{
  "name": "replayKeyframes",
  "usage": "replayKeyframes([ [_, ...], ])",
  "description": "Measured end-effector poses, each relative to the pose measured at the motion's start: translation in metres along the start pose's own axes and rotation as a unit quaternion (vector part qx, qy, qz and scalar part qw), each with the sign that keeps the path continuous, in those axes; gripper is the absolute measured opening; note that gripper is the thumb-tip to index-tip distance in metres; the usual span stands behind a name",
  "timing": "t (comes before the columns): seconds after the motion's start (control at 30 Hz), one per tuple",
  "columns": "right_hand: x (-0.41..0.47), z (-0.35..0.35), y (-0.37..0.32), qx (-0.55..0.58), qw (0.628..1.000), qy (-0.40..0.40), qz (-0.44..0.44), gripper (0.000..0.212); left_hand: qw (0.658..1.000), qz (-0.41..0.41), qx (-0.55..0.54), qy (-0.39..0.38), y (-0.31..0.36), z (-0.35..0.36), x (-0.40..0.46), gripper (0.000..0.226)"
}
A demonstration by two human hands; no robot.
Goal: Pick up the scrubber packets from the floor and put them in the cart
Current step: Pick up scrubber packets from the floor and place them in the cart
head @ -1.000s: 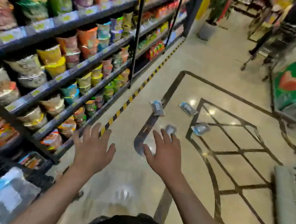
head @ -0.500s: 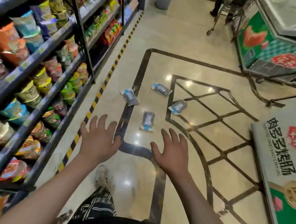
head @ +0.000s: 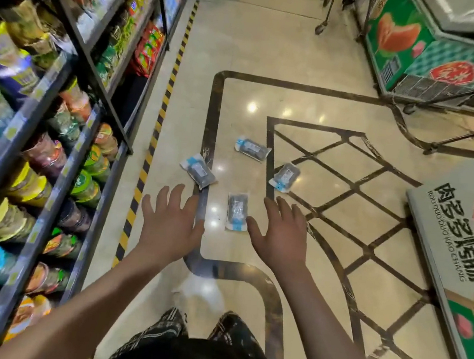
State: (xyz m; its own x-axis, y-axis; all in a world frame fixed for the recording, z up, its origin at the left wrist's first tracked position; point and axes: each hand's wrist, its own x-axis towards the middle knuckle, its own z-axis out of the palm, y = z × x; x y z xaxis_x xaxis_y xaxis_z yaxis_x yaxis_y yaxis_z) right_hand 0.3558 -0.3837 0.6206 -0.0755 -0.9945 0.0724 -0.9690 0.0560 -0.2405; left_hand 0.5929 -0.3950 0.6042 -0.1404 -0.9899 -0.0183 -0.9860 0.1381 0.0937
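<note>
Several scrubber packets lie on the shiny floor, clear wrappers with dark pads and blue-white labels. The nearest packet point(head: 237, 212) lies between my two hands. Another packet point(head: 199, 170) lies to the left on the dark inlay line, one point(head: 252, 148) farther back, and one point(head: 285, 176) to the right. My left hand point(head: 170, 221) hovers palm down with fingers spread, holding nothing. My right hand point(head: 277, 233) is held the same way, its thumb close to the nearest packet's lower corner. A cart's wheel and frame point(head: 321, 27) show at the top.
Black shelving point(head: 67, 138) packed with cup noodles and snack bags lines the left, edged by yellow-black floor tape point(head: 161, 113). A green freezer chest point(head: 418, 52) stands at the back right, another freezer lid point(head: 458, 232) at the near right. My legs and a white shoe show below.
The view has tilted down and moved forward, so the packets lie closer to my hands. Both hands stay spread and hold nothing.
</note>
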Motion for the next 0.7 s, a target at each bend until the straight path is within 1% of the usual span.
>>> replayKeyframes([
  [0.2,0.070,0.027,-0.006,-0.018,0.999,-0.024,0.027,0.065,1.000,0.017,0.019,-0.012,-0.039,0.013,0.087,0.059],
  [0.3,0.101,0.043,-0.001,-0.014,0.999,-0.032,0.036,0.065,0.999,0.024,0.031,-0.013,-0.042,0.021,0.129,0.050],
  [0.37,0.122,0.053,0.004,-0.023,0.998,-0.044,0.041,0.066,0.999,0.021,0.036,-0.027,-0.042,0.028,0.157,0.048],
  [0.47,0.166,0.070,0.011,-0.022,0.996,-0.071,0.040,0.069,0.998,0.022,0.043,-0.044,-0.041,0.040,0.202,0.052],
  [0.57,0.216,0.088,0.026,-0.007,0.996,-0.082,0.036,0.067,0.997,0.012,0.034,-0.062,-0.037,0.052,0.247,0.056],
  [0.7,0.279,0.108,0.043,-0.017,0.995,-0.095,0.027,0.069,0.996,0.008,0.038,-0.075,-0.031,0.066,0.307,0.063],
])
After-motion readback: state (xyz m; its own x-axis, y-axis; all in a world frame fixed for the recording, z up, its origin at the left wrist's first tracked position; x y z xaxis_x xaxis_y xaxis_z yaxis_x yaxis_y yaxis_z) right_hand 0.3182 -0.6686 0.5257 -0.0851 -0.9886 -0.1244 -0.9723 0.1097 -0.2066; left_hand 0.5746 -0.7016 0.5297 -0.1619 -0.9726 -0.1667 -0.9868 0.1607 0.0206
